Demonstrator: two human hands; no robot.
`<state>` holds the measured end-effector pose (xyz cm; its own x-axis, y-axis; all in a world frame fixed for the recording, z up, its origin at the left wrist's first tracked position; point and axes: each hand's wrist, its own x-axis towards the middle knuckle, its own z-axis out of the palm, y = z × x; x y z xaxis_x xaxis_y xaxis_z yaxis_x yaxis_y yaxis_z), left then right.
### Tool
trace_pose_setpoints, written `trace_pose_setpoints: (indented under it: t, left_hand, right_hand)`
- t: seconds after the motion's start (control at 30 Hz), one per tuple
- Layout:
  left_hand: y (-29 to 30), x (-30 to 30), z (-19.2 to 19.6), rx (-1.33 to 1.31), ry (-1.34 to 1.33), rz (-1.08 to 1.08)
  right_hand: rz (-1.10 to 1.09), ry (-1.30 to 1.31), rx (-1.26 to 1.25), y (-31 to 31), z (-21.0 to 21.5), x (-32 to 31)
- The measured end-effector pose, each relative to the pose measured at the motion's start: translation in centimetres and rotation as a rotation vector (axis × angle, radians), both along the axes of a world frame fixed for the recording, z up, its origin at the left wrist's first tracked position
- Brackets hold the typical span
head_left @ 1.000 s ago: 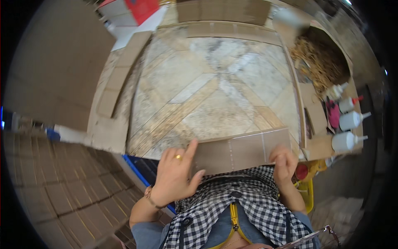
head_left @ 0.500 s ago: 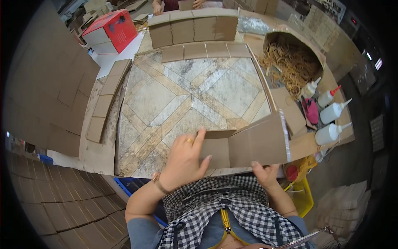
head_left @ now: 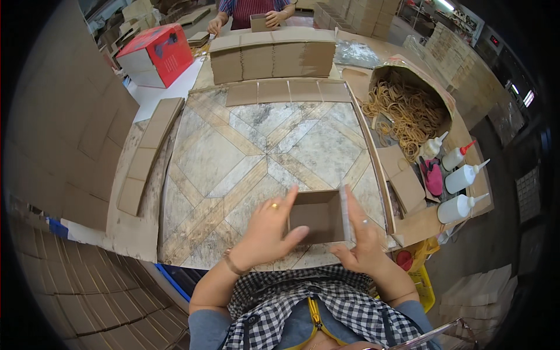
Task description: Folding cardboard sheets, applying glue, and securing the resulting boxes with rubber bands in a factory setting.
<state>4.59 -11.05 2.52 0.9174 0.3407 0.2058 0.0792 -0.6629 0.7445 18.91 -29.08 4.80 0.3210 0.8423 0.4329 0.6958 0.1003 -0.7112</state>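
Observation:
On the patterned board [head_left: 216, 157] in front of me stands an open-topped cardboard box [head_left: 318, 224], folded into a rectangle. My left hand [head_left: 269, 224] lies along its left wall, fingers stretched and thumb toward the near corner. Against the right wall presses my right hand [head_left: 360, 236], its fingers long on the outer face beside a pale strip along that edge. The box is held between both hands. Its near side is partly covered by my thumbs.
A row of flat cardboard pieces [head_left: 289, 91] lies before a tall cardboard stack [head_left: 271, 58]. More strips [head_left: 150, 154] lie left. To the right are a sack of rubber bands [head_left: 408, 108], squeeze bottles [head_left: 461, 178] and a pink item [head_left: 431, 177]. A co-worker [head_left: 251, 14] handles cardboard opposite.
The right flap of the cardboard has swung up and left into a standing wall, making a closed box shape. My right hand has moved up and left onto it. The view has tilted slightly upward.

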Motion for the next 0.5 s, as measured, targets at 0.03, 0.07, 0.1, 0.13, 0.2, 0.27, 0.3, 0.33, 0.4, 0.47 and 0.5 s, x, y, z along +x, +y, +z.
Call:
trace_pose_setpoints:
  t: [0.03,0.07,0.1,0.13,0.2,0.27,0.3,0.33,0.4,0.47,0.5]
  left_hand:
    - [0.9,-0.1,-0.3,-0.195,-0.051,-0.047]
    - [1.3,-0.6,-0.6,-0.324,-0.089,-0.053]
    - [1.6,-1.3,-1.2,-0.448,-0.128,-0.069]
    - [1.7,-1.5,-1.8,-0.582,-0.167,-0.106]
    - [1.3,-1.7,-2.3,-0.47,-0.193,-0.074]
    - [1.5,-1.6,-2.1,-0.233,-0.166,-0.113]
    - [1.6,-1.6,-2.1,-0.114,-0.152,-0.118]
    - [1.3,-1.5,-2.0,-0.105,-0.16,-0.09]
    - [0.4,-1.0,-2.0,-0.084,-0.172,-0.022]
    - [-0.5,-0.9,-2.6,-0.086,-0.197,0.002]
    - [-0.9,-0.9,-2.9,-0.077,-0.198,-0.007]
  right_hand:
    - [0.028,-0.177,-0.035,0.4,-0.2,0.5]
    - [0.049,-0.354,-0.075,0.7,-0.5,0.9]
    - [0.082,-0.461,-0.208,0.9,-0.9,0.4]
    - [0.105,-0.459,-0.237,1.2,-1.4,0.0]
    - [0.094,-0.384,-0.209,1.4,-1.8,-0.1]
    - [0.065,-0.37,-0.177,0.8,-0.8,1.1]
    - [0.063,-0.358,-0.16,0.8,-0.5,1.9]
    - [-0.051,-0.444,-0.122,0.5,-0.4,4.0]
    - [-0.323,-0.152,0.039,0.6,-1.7,10.9]
    - [-0.686,-0.044,0.063,1.7,-1.7,18.4]
    - [-0.808,-0.011,-0.051,1.7,-2.5,22.6]
